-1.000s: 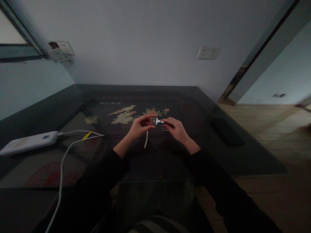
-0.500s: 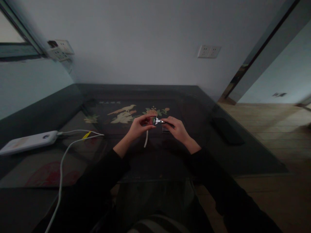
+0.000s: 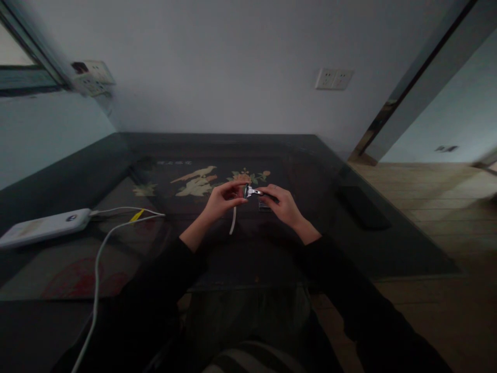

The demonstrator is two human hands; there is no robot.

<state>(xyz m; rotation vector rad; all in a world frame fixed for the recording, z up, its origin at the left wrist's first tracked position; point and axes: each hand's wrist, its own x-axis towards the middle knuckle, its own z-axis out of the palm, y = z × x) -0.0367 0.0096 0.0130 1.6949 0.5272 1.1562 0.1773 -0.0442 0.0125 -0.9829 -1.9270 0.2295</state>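
Observation:
Both hands meet over the dark table, with a small razor between them. My left hand (image 3: 219,203) is closed, pinching the razor's wide head between thumb and fingers. My right hand (image 3: 284,205) is closed around the dark handle end, most of which the fingers hide. The razor's shiny silver neck (image 3: 254,191) shows in the gap between the hands. Just below the right fingertips lies a small, partly covered clear-grey piece (image 3: 264,206), too dim to name. A thin white strip (image 3: 233,221) lies under the left hand, its upper end hidden.
A white power bank (image 3: 46,228) lies at the left, with a white cable (image 3: 97,274) bearing a yellow tag. A dark flat object (image 3: 363,208) rests on the right of the glass-topped table (image 3: 248,259). A wall socket (image 3: 334,79) is behind.
The view has shifted very slightly. The silver part's glare is weaker, and a little more of the grey piece shows below my right hand. Both hands keep their hold on the razor.

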